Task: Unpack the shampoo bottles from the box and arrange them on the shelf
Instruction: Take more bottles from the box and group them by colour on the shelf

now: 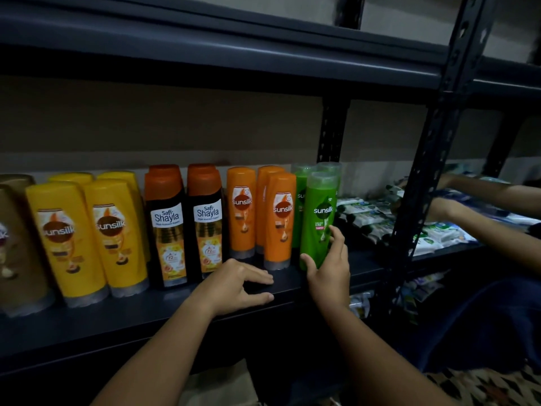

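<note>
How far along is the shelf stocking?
Mostly done, by the look of it: yellow bottles, black Shayla bottles and orange bottles stand in rows on the shelf. In hand: the right hand grips the front green bottle at the row's end; the left hand rests on the shelf edge. The box is out of view, so what's left can't be told.

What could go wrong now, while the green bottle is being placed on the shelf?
1. The right hand holds the green bottle close to the orange bottle; a nudge might topple it.
2. Both stand near the shelf front edge, so one might fall off.
</note>
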Demonstrator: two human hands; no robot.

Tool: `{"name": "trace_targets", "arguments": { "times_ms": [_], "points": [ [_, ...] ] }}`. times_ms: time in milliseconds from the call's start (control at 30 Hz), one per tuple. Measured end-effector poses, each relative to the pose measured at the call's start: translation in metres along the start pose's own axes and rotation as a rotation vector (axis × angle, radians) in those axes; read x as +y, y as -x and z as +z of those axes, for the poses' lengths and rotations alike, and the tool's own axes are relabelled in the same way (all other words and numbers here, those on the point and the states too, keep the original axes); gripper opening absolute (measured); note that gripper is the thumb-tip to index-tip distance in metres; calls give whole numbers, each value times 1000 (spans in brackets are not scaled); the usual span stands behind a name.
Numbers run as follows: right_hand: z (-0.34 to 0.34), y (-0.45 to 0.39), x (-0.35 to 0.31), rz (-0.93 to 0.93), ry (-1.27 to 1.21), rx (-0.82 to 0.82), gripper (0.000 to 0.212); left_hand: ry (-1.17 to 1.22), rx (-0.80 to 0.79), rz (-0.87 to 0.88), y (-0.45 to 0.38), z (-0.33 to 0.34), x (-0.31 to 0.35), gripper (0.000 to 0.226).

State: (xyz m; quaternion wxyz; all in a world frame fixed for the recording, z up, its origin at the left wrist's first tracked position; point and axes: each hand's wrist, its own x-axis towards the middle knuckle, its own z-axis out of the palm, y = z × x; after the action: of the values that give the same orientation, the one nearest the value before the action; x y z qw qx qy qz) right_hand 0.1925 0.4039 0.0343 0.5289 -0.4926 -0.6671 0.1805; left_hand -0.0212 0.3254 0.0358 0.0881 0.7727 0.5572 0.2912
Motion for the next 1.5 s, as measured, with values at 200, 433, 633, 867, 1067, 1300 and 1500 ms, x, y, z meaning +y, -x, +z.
{"name": "trace_targets", "arguments": {
  "times_ms": [200, 433, 633, 867, 1067, 1300, 1500],
  "points": [
    [9, -12, -1, 17, 17, -27, 82, 32, 0, -30, 0, 0, 0, 41],
    [15, -19, 2, 25, 14, -30, 87, 61, -29, -68, -1, -2, 1, 43],
    [18, -21, 3, 22, 19, -33, 92, 58, -35, -69, -2, -3, 2, 43],
    [20, -23, 3, 25, 26, -41, 94, 57, -39, -79, -1, -4, 4, 43],
    [20, -23, 5, 6, 32, -44, 94, 65, -33, -71, -2, -3, 4, 42],
    [21, -23, 5, 11, 50, -34, 93, 57, -16, -60, -1, -3, 2, 42],
    [21, -24, 2, 26, 62, -34, 92, 43, -11, -48, 0, -3, 4, 42]
  ]
}}
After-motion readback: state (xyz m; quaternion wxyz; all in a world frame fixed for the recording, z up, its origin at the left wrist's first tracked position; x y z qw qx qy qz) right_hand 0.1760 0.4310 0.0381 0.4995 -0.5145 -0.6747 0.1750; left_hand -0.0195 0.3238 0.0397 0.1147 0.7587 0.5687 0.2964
